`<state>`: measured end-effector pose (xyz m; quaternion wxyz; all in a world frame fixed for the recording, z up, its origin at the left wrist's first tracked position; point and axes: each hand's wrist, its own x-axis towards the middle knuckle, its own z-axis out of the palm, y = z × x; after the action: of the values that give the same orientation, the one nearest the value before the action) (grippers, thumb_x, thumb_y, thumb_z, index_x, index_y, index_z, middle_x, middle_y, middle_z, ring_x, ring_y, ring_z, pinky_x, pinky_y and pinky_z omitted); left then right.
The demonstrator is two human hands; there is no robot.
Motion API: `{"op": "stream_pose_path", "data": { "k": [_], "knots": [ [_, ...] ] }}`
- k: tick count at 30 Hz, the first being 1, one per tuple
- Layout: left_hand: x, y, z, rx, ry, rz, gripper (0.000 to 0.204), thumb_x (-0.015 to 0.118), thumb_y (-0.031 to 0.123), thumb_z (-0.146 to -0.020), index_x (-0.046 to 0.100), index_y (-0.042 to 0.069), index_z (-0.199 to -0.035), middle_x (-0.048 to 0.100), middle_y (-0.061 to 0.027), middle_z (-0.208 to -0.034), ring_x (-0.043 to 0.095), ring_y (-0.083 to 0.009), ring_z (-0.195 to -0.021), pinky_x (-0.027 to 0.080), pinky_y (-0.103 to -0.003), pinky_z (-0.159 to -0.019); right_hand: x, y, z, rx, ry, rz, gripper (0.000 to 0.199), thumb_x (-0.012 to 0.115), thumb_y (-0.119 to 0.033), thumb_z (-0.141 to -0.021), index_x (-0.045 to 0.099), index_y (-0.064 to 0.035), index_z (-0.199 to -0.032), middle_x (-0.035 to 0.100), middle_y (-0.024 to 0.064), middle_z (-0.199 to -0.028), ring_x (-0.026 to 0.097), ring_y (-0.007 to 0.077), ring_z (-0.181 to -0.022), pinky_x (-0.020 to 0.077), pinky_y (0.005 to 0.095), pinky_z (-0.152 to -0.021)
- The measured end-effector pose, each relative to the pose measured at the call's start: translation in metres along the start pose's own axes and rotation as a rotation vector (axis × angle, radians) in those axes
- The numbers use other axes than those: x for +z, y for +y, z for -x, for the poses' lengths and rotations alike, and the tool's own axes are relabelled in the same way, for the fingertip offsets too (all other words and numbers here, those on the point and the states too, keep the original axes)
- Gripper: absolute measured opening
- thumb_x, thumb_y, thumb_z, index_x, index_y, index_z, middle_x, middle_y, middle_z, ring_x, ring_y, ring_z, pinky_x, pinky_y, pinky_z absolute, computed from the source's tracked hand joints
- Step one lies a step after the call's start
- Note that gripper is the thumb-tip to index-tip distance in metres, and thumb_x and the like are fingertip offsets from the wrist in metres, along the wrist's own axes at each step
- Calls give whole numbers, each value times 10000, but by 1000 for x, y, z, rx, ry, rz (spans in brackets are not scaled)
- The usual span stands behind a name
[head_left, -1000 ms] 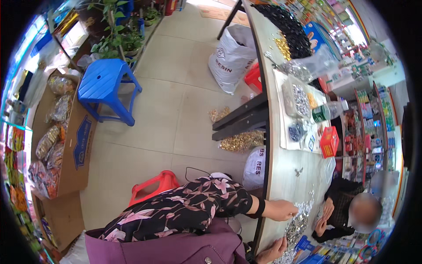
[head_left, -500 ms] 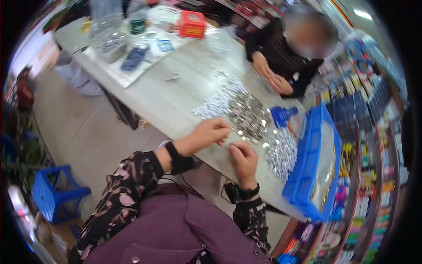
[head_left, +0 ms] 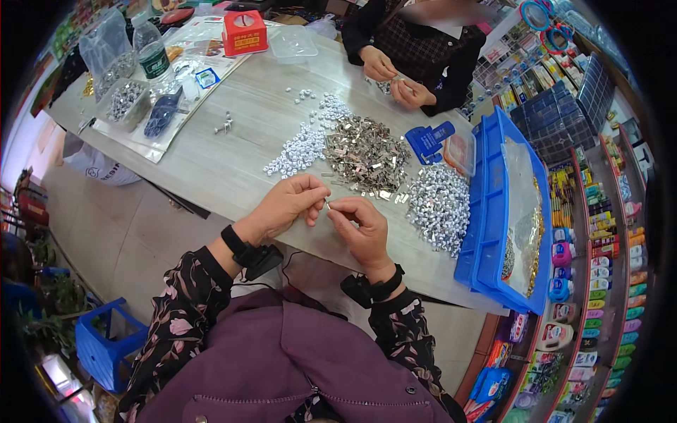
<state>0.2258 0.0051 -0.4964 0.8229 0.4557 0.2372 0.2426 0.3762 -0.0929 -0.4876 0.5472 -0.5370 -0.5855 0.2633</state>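
Over the near edge of the table, my left hand [head_left: 288, 203] and my right hand [head_left: 363, 227] meet with their fingers pinched. Between the fingertips a thin, light-coloured small piece [head_left: 327, 205] just shows; its exact kind is too small to tell. Just beyond my hands lies a heap of flat, shiny metal pieces [head_left: 367, 155]. Left of it spreads a pile of small white round parts [head_left: 300, 151]. To the right of my right hand is a pile of small silver-white parts [head_left: 438, 208].
A blue crate [head_left: 486, 211] stands at the table's right edge, beside a blue plastic piece [head_left: 429, 141] and a clear tub [head_left: 460, 154]. Across the table a co-worker's hands [head_left: 395, 81] handle something small. A red box [head_left: 245, 33] and a bottle [head_left: 150, 49] stand far left.
My hands have come together, fingertips now meeting where there was a gap. The view has shifted, and the piles and crate show more sharply.
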Motion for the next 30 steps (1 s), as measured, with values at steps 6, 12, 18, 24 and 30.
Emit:
{"op": "stream_pose_path", "data": {
  "k": [6, 12, 18, 24, 30],
  "knots": [
    [-1, 3, -1, -68, 5, 16, 159, 540, 203, -906, 532, 45, -923, 550, -25, -713, 529, -78, -548, 458, -195, -486, 6, 4, 4, 25, 24, -84, 118, 633, 9, -799, 624, -2, -916, 594, 48, -915, 558, 89, -781, 445, 196, -676],
    [4, -2, 1, 0, 18, 64, 144, 535, 177, -908, 516, 35, -916, 558, -25, -716, 548, -84, -563, 471, -205, -504, 15, 3, 4, 36, 116, -92, 113, 643, -2, -793, 635, -8, -906, 604, 61, -901, 576, 106, -773, 469, 213, -664],
    [10, -17, 4, 264, 96, -277, 111, 532, 120, -901, 518, 10, -892, 580, -31, -727, 565, -82, -606, 475, -211, -537, 9, 11, 7, 62, 64, -134, 83, 651, -19, -790, 642, -20, -872, 605, 56, -873, 571, 113, -767, 465, 227, -662],
    [8, -19, 6, 260, 80, -240, 106, 539, 110, -897, 526, 4, -887, 585, -33, -710, 563, -76, -613, 472, -209, -551, 7, 12, 9, 150, 19, -196, 44, 663, -35, -785, 638, -26, -819, 592, 35, -840, 556, 103, -782, 440, 221, -677],
    [9, -19, 7, 247, 75, -376, 104, 538, 100, -891, 524, -1, -904, 588, -31, -704, 584, -78, -644, 472, -211, -548, 3, 13, 8, 128, -1, -120, 77, 659, -49, -799, 621, -27, -863, 604, 32, -850, 566, 91, -783, 434, 204, -653]
  ]
}}
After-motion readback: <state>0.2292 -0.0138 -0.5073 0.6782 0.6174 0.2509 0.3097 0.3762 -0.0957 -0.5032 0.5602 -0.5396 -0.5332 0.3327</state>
